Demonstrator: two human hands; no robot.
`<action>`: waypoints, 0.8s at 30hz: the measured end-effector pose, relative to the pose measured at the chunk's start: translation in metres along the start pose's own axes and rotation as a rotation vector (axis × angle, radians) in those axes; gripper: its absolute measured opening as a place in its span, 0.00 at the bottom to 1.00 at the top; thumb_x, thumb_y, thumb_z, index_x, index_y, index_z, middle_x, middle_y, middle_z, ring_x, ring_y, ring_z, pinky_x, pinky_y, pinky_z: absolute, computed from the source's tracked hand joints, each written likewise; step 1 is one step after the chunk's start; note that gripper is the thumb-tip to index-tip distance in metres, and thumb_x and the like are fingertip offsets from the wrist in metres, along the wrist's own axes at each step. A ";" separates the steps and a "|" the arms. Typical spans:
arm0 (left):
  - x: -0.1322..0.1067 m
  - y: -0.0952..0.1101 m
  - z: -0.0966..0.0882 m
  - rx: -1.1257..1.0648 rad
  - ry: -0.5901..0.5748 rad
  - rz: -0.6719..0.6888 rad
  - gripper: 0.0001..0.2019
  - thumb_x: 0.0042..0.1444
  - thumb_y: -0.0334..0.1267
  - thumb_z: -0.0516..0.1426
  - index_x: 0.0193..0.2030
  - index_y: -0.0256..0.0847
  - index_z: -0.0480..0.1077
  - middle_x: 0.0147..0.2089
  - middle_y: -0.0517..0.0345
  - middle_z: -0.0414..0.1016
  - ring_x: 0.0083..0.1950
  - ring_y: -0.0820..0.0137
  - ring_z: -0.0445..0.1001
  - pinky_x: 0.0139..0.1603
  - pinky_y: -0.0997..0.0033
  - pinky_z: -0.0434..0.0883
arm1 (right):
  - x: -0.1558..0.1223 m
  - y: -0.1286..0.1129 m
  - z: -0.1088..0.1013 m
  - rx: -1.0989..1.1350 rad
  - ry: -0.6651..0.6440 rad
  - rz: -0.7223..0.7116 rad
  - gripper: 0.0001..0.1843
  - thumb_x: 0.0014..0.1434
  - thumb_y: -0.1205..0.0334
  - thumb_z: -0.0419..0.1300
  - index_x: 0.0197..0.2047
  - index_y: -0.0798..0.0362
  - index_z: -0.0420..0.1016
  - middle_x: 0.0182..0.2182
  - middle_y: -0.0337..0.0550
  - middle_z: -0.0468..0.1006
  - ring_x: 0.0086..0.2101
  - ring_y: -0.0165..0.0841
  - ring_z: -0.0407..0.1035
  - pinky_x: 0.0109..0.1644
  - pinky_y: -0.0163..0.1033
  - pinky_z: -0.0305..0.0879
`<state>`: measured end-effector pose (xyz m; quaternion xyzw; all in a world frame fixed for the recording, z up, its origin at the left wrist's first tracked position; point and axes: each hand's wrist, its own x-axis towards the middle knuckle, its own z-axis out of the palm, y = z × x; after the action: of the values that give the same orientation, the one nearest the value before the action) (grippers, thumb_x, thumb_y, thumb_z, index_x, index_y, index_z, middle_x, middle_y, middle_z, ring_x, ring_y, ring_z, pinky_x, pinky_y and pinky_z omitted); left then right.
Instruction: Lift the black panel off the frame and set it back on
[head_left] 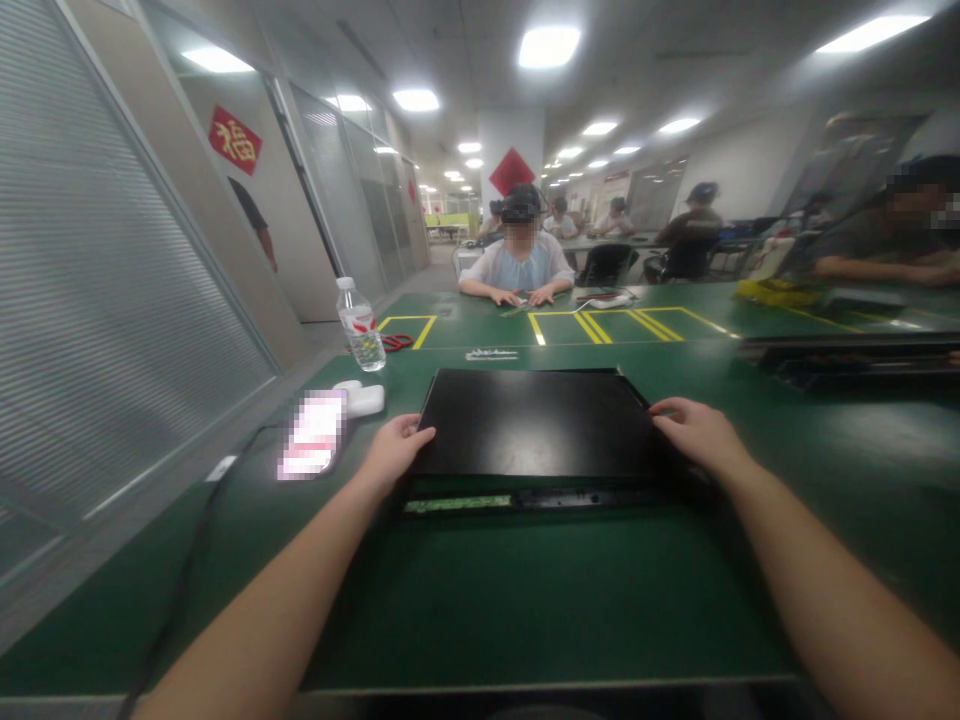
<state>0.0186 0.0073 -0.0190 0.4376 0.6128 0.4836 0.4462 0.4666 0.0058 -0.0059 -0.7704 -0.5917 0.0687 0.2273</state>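
Note:
A flat black rectangular panel (pixel 536 420) lies in front of me, with my two hands at its opposite sides. My left hand (pixel 394 450) pinches the left edge between thumb and fingers. On the opposite edge my right hand (pixel 699 435) has the same kind of grip. Under the panel's near edge shows a black casing (pixel 592 497) with a green strip, like a circuit board (pixel 457 505), along its left part. The panel covers the rest of the casing. Whether the panel touches the casing all round, I cannot tell.
Left on the green table (pixel 555 600) are a lit phone (pixel 311 435), a white case (pixel 365 401), a water bottle (pixel 361 325) and red-handled scissors (pixel 397 342). A black cable (pixel 199 550) runs along the left. Small pale pieces (pixel 491 354) lie behind the panel. A person (pixel 517 260) sits opposite.

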 end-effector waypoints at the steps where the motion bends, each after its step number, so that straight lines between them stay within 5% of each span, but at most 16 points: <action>1: 0.000 0.000 0.000 -0.005 -0.003 -0.003 0.16 0.51 0.30 0.68 0.47 0.35 0.75 0.35 0.50 0.84 0.33 0.64 0.82 0.38 0.67 0.76 | 0.000 0.000 0.000 0.000 0.002 -0.003 0.16 0.55 0.56 0.58 0.43 0.48 0.84 0.33 0.43 0.84 0.35 0.39 0.76 0.35 0.39 0.65; 24: 0.000 0.001 0.000 -0.058 -0.008 -0.021 0.21 0.52 0.27 0.65 0.54 0.35 0.74 0.32 0.55 0.83 0.32 0.66 0.81 0.37 0.69 0.76 | 0.004 0.005 0.001 0.024 -0.066 0.051 0.17 0.57 0.56 0.57 0.46 0.48 0.84 0.33 0.43 0.84 0.32 0.39 0.77 0.36 0.40 0.67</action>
<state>0.0191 0.0076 -0.0178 0.4201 0.6012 0.4947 0.4663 0.4720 0.0091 -0.0084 -0.7797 -0.5783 0.1071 0.2149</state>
